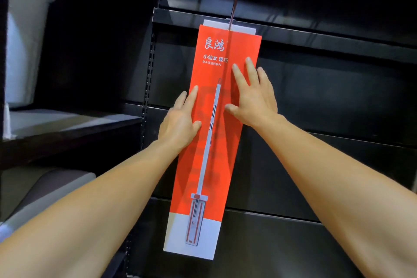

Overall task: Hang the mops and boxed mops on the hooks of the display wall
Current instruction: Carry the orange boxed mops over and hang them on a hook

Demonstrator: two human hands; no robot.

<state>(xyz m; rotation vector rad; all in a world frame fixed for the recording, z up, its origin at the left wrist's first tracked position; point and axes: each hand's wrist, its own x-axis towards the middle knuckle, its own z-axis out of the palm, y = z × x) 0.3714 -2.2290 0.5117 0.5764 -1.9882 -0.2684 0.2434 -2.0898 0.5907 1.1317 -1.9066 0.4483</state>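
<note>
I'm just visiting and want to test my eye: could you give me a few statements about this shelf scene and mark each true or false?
1. The tall red and white cardboard mop box hangs from a thin metal hook at its top. True.
2. The left hand is curled tightly round the box's edge. False: its fingers lie straight against the front.
3. The right hand rests flat on the box with fingers spread. True.
4. The box shows a picture of a broom with bristles. False: it shows a flat mop with a long handle.
5. The black display wall behind is bright white. False: it is black.
</note>
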